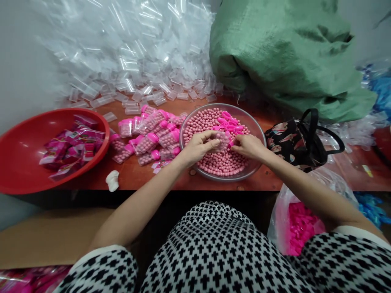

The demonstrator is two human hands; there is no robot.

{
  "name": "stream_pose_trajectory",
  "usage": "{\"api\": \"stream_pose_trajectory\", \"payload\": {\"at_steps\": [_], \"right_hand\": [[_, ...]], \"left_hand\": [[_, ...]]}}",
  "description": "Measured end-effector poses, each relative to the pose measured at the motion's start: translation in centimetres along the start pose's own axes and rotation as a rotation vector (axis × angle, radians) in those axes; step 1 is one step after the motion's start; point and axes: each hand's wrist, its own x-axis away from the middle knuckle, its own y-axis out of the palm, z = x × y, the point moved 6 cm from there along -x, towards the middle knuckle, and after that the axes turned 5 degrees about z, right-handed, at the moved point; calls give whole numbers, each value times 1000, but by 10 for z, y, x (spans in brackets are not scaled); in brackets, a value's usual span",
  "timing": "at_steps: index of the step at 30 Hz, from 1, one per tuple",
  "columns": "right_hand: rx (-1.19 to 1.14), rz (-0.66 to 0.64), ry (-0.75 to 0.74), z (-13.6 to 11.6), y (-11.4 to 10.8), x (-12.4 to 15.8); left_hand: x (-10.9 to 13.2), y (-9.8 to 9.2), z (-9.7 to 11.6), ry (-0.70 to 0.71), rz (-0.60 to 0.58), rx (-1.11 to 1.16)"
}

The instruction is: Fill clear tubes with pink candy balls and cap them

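Note:
My left hand (pixel 200 148) grips a small clear plastic container (pixel 222 140) filled with pink balls, held tilted over a metal bowl (pixel 263 142). At the container's right end, my right hand (pixel 249 146) has its fingers closed on a bright pink cap (pixel 231 143), mostly hidden by the fingers. Loose pink balls (pixel 201 122) fill much of the bowl. On top of them, behind my hands, lie several pink caps (pixel 227 120). Left of the bowl is a pile of filled, pink-capped containers (pixel 148 144).
A red basin (pixel 18 158) with pink packets (pixel 73 146) stands at the left. Empty clear containers (pixel 131 61) heap up behind, beside a green sack (pixel 275 53). A black patterned bag (pixel 293 142) sits right of the bowl. Below hangs a plastic bag of pink caps (pixel 302 228).

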Motion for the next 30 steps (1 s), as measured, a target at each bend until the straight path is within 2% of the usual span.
{"api": "stream_pose_trajectory", "payload": {"at_steps": [5, 9, 11, 14, 15, 17, 20, 23, 26, 30], "right_hand": [[-55, 30, -93, -3, 3, -3], [-149, 68, -73, -1, 4, -5], [-231, 140, -44, 5, -2, -5], [-586, 307, -110, 14, -24, 1], [-729, 320, -183, 14, -33, 4], [-909, 247, -377, 7, -50, 11], [-788, 115, -642, -14, -69, 23], [-503, 122, -779, -31, -78, 28], [-336, 166, -817, -35, -80, 28], [-313, 173, -763, -23, -80, 29]], "left_hand": [[0, -2, 1, -39, 36, 104], [1, -2, 2, -3, 36, 96], [2, -3, 2, 31, 49, 86], [1, -4, 0, 44, 60, 37], [1, -3, -1, 41, 55, 17], [0, -3, -2, 43, 38, -16], [0, -1, 0, 62, -9, -66], [1, 1, 4, 94, -57, -125], [2, -1, 4, 117, -32, -152], [0, -7, -1, 104, 74, -124]]}}
